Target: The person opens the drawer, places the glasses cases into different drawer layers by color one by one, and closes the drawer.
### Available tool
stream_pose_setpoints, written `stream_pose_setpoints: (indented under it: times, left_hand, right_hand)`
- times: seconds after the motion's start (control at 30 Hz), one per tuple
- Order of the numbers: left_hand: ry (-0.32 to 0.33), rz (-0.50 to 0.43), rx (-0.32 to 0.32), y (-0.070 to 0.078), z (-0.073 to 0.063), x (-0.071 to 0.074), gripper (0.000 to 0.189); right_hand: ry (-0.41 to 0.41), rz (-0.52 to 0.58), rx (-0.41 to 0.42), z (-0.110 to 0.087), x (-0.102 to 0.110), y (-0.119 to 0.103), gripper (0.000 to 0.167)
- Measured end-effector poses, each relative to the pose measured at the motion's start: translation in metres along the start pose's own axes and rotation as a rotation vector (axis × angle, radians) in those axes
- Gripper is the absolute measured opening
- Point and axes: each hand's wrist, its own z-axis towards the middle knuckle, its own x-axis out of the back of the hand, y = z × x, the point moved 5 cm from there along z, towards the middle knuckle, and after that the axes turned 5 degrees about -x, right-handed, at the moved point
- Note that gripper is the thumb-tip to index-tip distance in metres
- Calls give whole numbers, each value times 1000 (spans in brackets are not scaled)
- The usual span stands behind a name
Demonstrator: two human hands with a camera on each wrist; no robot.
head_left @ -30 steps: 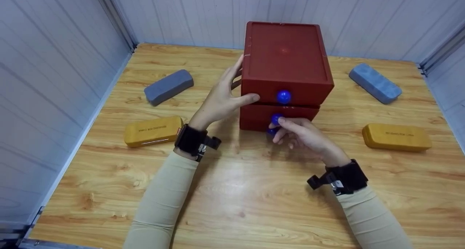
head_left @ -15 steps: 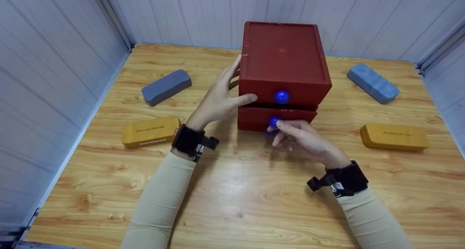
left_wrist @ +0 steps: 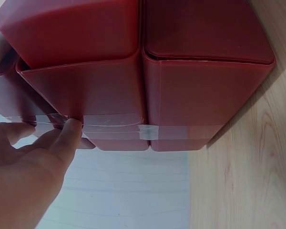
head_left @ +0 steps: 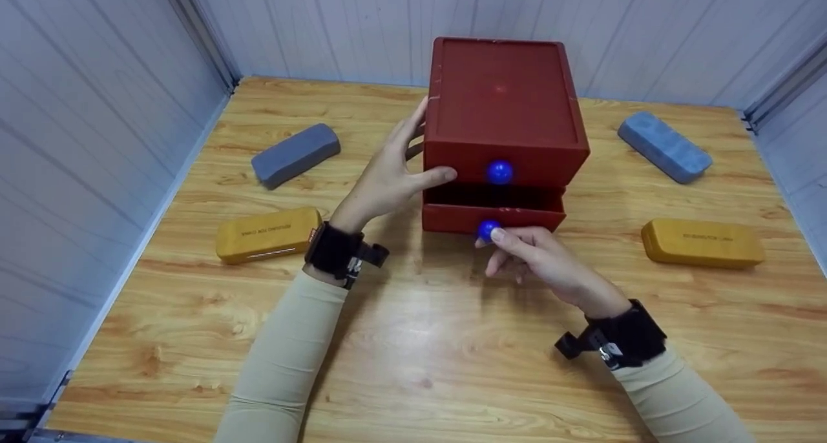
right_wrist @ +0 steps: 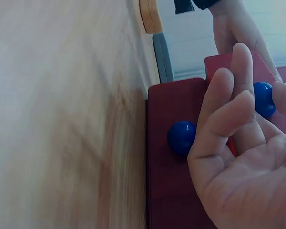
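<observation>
A red drawer cabinet [head_left: 504, 94] of stacked units stands in the head view. Its middle drawer [head_left: 465, 218] is pulled out toward the person, with a dark gap above its front. My right hand [head_left: 539, 256] pinches that drawer's blue knob [head_left: 488, 230] between thumb and index finger. My left hand [head_left: 394, 175] rests against the cabinet's left side, fingers extended along it and thumb on the top drawer's front. Above the gap sits the top drawer's blue knob [head_left: 499, 172]. The bottom drawer's blue knob [right_wrist: 181, 137] shows in the right wrist view, below the pinched one.
On the wooden table [head_left: 400, 365], a grey-blue block [head_left: 296, 154] and a yellow case [head_left: 268, 235] lie to the left. To the right lie a light blue block [head_left: 664, 147] and a yellow case [head_left: 703, 243]. Pale walls [head_left: 336, 30] enclose the back and sides.
My right hand has drawn the middle drawer out toward the person, widening the gap above it and covering the bottom knob in the head view. The left hand stays at the cabinet's side.
</observation>
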Motion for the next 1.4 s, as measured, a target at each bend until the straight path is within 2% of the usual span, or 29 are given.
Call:
stream_pose_setpoints:
  times: [0.23, 0.47, 0.77, 1.2, 1.4]
  left_hand:
    - [-3, 5, -26, 2, 0, -1, 108]
    - [-2, -2, -11, 2, 1, -1, 108]
    - [-3, 7, -23, 2, 0, -1, 109]
    - [-4, -1, -19, 2, 1, -1, 108]
    - [-5, 1, -20, 0, 0, 0, 108]
  right_hand:
    - [-13, -2, 3, -10, -7, 3, 49]
    - [-17, -46, 3, -20, -11, 4, 49]
    - [-35, -91, 7, -28, -15, 5, 49]
    - [-48, -90, 3, -40, -23, 8, 47]
    - [-46, -146, -4, -45, -28, 9, 46]
